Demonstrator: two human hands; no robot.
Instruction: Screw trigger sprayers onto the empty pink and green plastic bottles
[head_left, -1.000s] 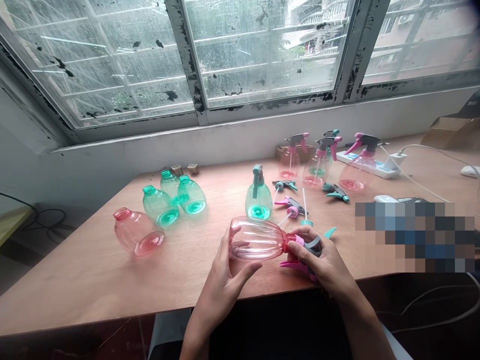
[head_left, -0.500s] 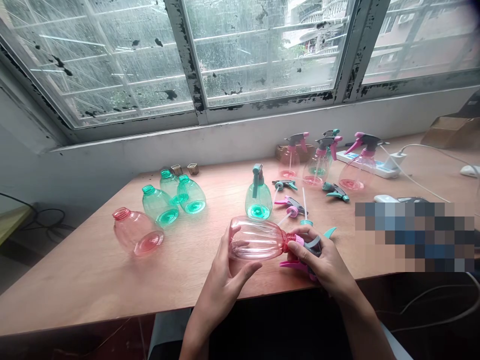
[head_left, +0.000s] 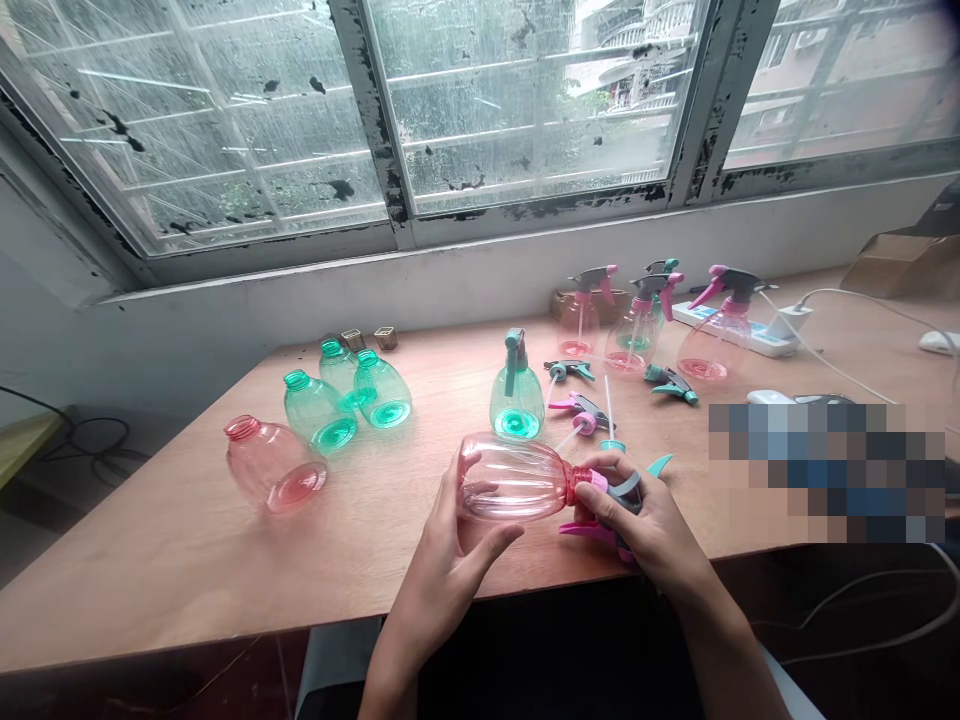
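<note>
A clear pink spray bottle (head_left: pixel 514 478) lies on its side in the air above the table's front, neck to the right. My left hand (head_left: pixel 454 560) is wrapped round its base end, thumb along the near side. At the neck, my right hand (head_left: pixel 637 515) pinches the pink collar of a grey trigger sprayer (head_left: pixel 627 492), partly hidden by the fingers. Below that hand a pink lever (head_left: pixel 589 531) shows; I cannot tell which sprayer it belongs to. Just beyond the bottle lie loose trigger sprayers, one with a pink collar (head_left: pixel 585 424) and one green-tipped (head_left: pixel 570 370).
A green spray bottle (head_left: pixel 517 395) stands behind my hands. To the left are several green bottles (head_left: pixel 382 390) without tops and a pink one (head_left: pixel 274 465). Topped pink bottles (head_left: pixel 712 345) and a power strip (head_left: pixel 757 335) stand at the back right. A blurred patch covers the right side.
</note>
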